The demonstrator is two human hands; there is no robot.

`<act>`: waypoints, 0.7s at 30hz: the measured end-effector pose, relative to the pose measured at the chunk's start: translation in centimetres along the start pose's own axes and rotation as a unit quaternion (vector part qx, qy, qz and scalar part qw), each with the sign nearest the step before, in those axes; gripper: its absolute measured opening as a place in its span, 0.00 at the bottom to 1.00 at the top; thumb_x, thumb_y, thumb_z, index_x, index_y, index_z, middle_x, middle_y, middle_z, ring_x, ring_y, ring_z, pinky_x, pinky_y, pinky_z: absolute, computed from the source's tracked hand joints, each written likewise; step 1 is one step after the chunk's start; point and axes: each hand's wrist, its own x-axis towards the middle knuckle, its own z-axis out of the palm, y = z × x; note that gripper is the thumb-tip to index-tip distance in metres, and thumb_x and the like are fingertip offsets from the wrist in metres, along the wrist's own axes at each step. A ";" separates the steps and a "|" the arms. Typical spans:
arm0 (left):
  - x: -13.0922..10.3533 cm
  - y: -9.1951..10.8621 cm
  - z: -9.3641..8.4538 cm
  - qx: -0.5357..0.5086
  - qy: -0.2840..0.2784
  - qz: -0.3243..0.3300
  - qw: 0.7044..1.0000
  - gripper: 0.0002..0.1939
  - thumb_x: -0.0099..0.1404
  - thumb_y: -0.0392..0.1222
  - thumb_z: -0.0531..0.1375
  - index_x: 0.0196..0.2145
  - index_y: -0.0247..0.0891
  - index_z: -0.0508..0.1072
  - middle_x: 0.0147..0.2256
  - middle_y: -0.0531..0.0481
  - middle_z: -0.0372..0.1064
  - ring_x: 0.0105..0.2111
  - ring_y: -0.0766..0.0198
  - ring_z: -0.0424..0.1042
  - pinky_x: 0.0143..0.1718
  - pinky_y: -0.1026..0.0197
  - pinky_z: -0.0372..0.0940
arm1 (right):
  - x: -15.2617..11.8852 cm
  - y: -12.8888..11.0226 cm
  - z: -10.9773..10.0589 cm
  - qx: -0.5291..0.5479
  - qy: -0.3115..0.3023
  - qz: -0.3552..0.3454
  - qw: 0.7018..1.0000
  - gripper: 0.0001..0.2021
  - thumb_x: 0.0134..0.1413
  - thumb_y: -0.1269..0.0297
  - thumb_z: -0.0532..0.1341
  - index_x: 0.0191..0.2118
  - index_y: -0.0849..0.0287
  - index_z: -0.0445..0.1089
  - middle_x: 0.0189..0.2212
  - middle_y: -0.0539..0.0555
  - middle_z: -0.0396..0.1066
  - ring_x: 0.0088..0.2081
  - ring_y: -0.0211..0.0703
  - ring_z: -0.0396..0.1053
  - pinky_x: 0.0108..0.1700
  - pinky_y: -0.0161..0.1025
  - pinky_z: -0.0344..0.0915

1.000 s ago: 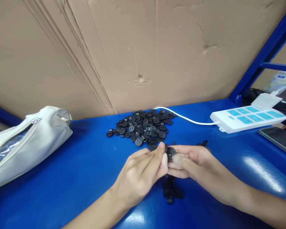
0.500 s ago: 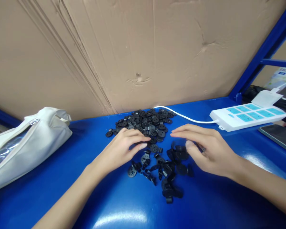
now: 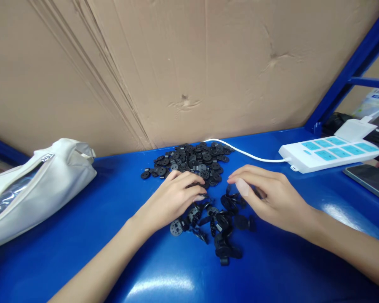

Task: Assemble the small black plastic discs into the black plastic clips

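Note:
A far pile of small black round plastic clips (image 3: 205, 156), many with holes in their discs, lies against the cardboard. Closer to me is a looser group of the same clips (image 3: 222, 227). My left hand (image 3: 177, 195) reaches between the two groups, its fingers bent and closed around a black clip that is mostly hidden. On the other side, my right hand (image 3: 271, 195) has its thumb and fingertips pinched together on a dark clip (image 3: 228, 189) just above the near group. Its lower fingers are partly hidden behind the thumb.
The clips lie on a blue metal shelf (image 3: 139, 261). A cardboard sheet (image 3: 183, 67) stands behind. At left lies a white zipped pouch (image 3: 66, 176). To the right are a white power strip (image 3: 331, 153) with its cord (image 3: 249, 156) and a dark phone (image 3: 369, 181).
My left hand has shifted slightly right and toward me, over the gap between the groups. My right thumb has come up against the fingertips, closing the hand on a clip.

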 end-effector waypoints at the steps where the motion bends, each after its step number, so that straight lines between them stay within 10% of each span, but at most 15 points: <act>1: 0.1 0.3 -0.2 -0.010 0.015 -0.001 1.000 0.09 0.70 0.39 0.54 0.44 0.40 0.72 0.44 0.49 0.71 0.44 0.62 0.69 0.44 0.58 0.56 | 0.0 -0.2 0.0 0.009 0.000 0.011 1.000 0.13 0.64 0.67 0.51 0.38 0.59 0.73 0.35 0.55 0.73 0.28 0.38 0.67 0.30 0.37 0.62; 7: 0.2 2.4 -0.5 -0.047 0.114 0.000 0.992 0.14 0.69 0.37 0.54 0.52 0.34 0.67 0.36 0.48 0.71 0.35 0.64 0.68 0.40 0.60 0.61 | -0.2 -1.5 0.7 0.162 -0.030 0.087 0.983 0.11 0.61 0.63 0.57 0.47 0.60 0.70 0.29 0.51 0.73 0.22 0.34 0.67 0.25 0.32 0.66; 21: 0.4 3.7 0.0 -0.177 0.184 0.034 0.966 0.16 0.64 0.39 0.61 0.49 0.35 0.67 0.28 0.52 0.68 0.29 0.67 0.67 0.34 0.63 0.64 | -0.2 -1.8 0.9 0.437 -0.145 0.154 0.874 0.12 0.58 0.61 0.61 0.47 0.54 0.74 0.48 0.53 0.73 0.49 0.46 0.71 0.52 0.40 0.69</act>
